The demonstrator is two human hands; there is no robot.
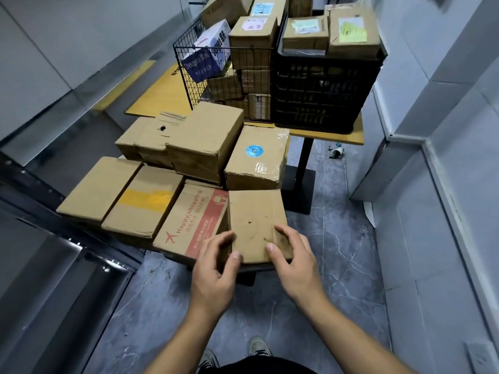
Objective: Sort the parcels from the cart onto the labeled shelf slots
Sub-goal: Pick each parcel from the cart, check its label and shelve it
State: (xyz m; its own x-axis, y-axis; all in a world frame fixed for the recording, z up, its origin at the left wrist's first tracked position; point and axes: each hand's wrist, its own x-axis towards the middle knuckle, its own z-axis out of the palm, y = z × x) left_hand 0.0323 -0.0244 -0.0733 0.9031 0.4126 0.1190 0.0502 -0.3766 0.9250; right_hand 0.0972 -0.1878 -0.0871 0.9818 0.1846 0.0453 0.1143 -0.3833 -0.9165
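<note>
A small plain brown parcel (255, 217) lies at the near right corner of the low cart. My left hand (216, 265) curls at its near left corner, fingers bent and spread. My right hand (293, 259) rests on its near right edge, fingers spread over the top. Neither hand has lifted it. Beside it on the left lies a box printed "Happy shopping" (193, 220). Further parcels fill the cart: one with yellow tape (145, 201), a plain one (100, 184), a taller box (208, 141), and one with a blue round sticker (256, 155).
A yellow table (326, 134) behind the cart carries a wire basket (224, 74) and a black crate (324, 87), both stacked with labelled boxes. Dark metal shelf frames (67, 233) run along the left. White wall panels stand on the right. My shoes (258, 346) are on grey floor.
</note>
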